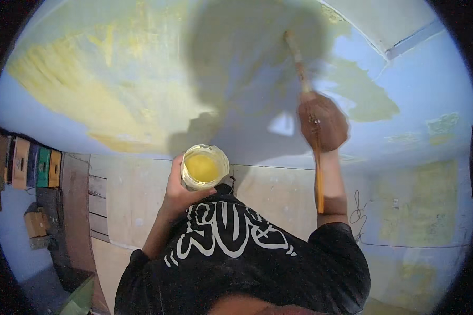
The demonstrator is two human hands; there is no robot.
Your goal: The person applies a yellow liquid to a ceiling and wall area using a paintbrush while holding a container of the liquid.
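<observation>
My left hand point(177, 185) is wrapped round a clear cup point(193, 180) of yellow paint point(204, 167), held upright in front of my chest. Raised to the right, my right hand point(325, 125) is closed on a long, thin-handled paintbrush point(301, 72). Its tip meets the upper part of the picture, over the pale blue wall point(252, 136); whether the bristles touch the surface I cannot tell. Broad, uneven yellow strokes point(71, 86) cover the wall's left side, and a duller yellow-green patch point(370, 92) lies right of my hand. My shadow falls across the middle.
A row of coloured box files or crates point(43, 167) stands at the far left, with a cardboard box point(36, 223) nearby. A pale recessed edge point(388, 51) juts in at the upper right. Thin looped wire point(358, 210) hangs at the right, beside yellow-patched blue surface point(418, 205).
</observation>
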